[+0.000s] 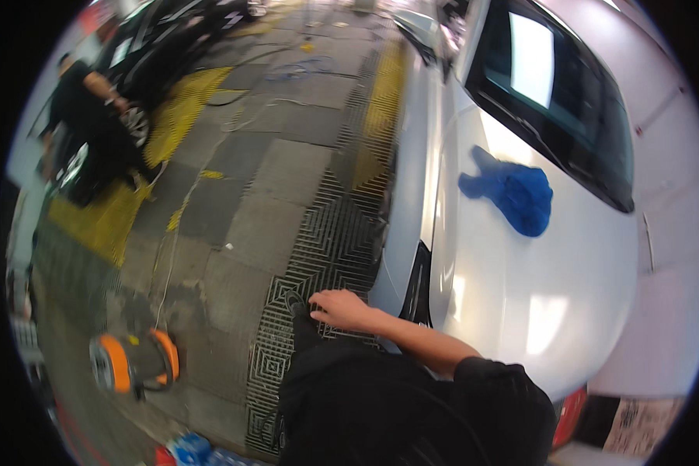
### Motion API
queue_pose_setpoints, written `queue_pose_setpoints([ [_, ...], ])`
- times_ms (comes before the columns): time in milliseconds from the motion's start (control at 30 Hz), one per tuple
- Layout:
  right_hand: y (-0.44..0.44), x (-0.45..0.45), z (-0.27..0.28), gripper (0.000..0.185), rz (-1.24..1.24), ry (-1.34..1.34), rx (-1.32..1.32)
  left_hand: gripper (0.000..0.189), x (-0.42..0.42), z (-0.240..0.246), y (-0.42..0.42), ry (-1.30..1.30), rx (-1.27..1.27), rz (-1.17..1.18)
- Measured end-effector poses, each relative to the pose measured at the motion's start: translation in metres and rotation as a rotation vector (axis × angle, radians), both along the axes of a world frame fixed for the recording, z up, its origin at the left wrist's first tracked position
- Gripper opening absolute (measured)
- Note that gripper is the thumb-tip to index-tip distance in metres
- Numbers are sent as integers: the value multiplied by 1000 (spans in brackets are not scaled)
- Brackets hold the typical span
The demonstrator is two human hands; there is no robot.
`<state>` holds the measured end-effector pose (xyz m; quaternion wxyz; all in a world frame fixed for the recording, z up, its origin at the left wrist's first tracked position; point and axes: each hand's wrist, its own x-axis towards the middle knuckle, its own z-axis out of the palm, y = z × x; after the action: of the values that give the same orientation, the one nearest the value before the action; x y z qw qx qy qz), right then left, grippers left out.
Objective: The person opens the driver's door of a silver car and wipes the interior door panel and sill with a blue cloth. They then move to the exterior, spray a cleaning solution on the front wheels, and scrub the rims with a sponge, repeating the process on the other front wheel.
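My right hand (341, 309) hangs beside the front fender of a white car, its fingers loosely bent and apart, with nothing seen between them. My left hand is out of view. On the car's hood (501, 279) lies a crumpled blue cloth (518, 195), below the windshield (536, 64) and away from my hand. A dark headlight (420, 285) is at the fender's edge, near my forearm. My shoe (294, 300) stands on the dark floor grating.
An orange and grey vacuum cleaner (135, 361) stands on the floor at lower left. A cord (177, 233) and a blue hose (300, 69) lie across the floor. A person in black (84, 110) bends at a dark car's wheel (135, 125). Blue containers (192, 448) sit at the bottom.
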<state>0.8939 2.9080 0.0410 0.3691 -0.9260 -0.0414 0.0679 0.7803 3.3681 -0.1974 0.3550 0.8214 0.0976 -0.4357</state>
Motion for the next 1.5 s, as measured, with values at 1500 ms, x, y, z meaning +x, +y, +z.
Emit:
queue_pose_setpoints([
  [1500, -812, 782, -188, 48, -1347, 584, 312, 38, 1354, 18, -965, -16, -253, -704],
])
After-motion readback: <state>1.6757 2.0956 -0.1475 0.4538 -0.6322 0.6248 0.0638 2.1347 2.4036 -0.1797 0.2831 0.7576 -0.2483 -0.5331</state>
